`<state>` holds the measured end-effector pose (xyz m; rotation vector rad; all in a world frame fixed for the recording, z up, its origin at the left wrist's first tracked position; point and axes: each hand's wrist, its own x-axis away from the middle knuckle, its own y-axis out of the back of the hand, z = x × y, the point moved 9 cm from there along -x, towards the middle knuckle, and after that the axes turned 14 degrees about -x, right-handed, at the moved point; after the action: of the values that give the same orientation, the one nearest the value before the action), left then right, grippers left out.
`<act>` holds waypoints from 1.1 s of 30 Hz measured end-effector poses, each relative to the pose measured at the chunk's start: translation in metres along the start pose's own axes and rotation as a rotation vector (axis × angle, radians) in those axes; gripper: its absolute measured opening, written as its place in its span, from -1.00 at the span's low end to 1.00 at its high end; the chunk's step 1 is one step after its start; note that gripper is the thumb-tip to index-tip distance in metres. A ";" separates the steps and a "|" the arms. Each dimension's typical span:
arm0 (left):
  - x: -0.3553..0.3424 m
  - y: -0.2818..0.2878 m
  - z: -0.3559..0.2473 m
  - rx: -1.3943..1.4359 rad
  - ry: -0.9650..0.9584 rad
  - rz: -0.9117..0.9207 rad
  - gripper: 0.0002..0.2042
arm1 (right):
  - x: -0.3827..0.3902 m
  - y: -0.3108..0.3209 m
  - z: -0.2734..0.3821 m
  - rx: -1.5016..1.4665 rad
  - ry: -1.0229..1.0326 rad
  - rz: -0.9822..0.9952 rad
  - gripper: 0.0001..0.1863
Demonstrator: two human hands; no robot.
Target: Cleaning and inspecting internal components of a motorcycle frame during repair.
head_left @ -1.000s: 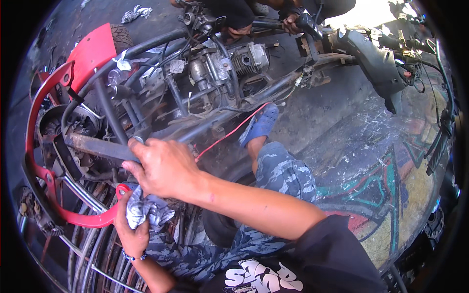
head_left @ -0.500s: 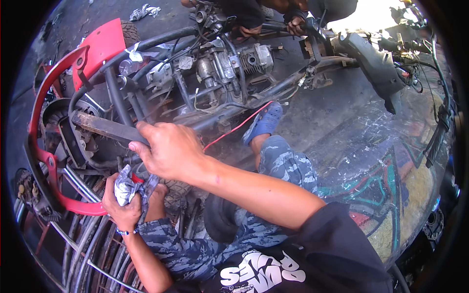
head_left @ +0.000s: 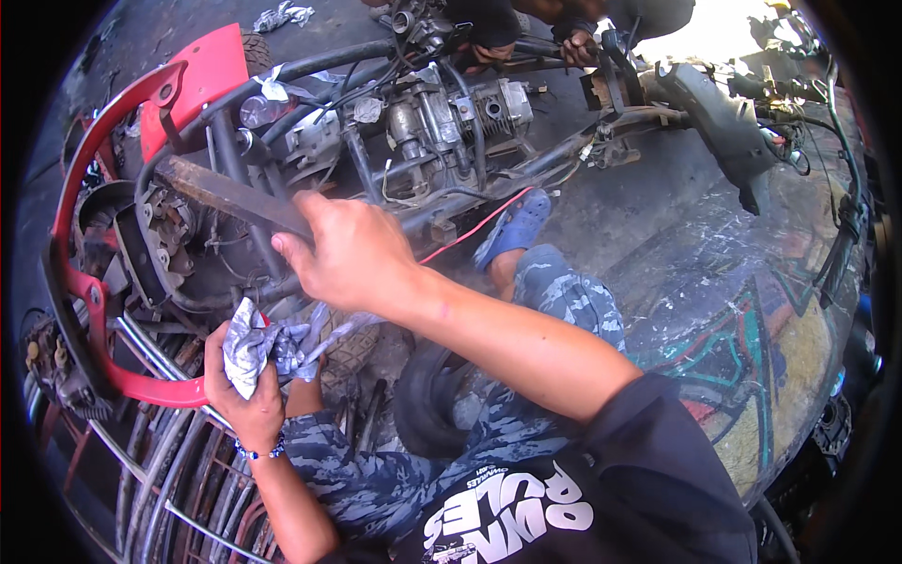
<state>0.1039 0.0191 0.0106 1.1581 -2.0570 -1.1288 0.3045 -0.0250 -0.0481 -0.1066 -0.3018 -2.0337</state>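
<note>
My right hand (head_left: 352,249) is closed round the near end of a long flat bar (head_left: 221,195), dark with rusty brown patches. The bar's far end reaches over the black tube frame (head_left: 225,160) on the left. Lower down, my left hand (head_left: 246,390) grips a crumpled whitish-grey rag (head_left: 249,350), whose loose part trails right. Beside that hand ends a curved red bar (head_left: 155,387). A small red spot shows by the rag; what it belongs to is hidden.
An engine (head_left: 442,122) sits in the frame, near a co-worker's hands (head_left: 578,47). A red panel (head_left: 202,80) stands at upper left. Bent metal tubes (head_left: 178,470) are stacked at lower left. A tyre (head_left: 427,404) lies by my legs; a red wire (head_left: 474,226) runs near my blue clog (head_left: 517,226).
My right hand has lifted the bar up and slightly right, away from the frame's left side. The rag is more spread out to the right of my left hand.
</note>
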 end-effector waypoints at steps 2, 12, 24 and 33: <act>0.001 0.000 -0.001 0.036 0.001 0.019 -0.54 | -0.002 -0.001 0.000 0.009 0.011 0.000 -0.73; 0.004 -0.033 -0.023 0.072 -0.045 0.223 -0.59 | -0.004 0.002 -0.009 0.073 -0.002 -0.042 -0.70; -0.001 -0.001 -0.004 0.498 0.087 -0.038 -0.75 | 0.005 0.010 -0.001 -0.013 -0.039 0.018 -0.62; -0.011 -0.012 0.031 1.368 0.406 -0.151 -0.68 | 0.026 -0.045 -0.007 -0.723 -0.391 0.300 -0.55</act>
<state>0.0909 0.0377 -0.0158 1.8835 -2.3138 0.6849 0.2534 -0.0293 -0.0575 -0.9443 0.2169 -1.7216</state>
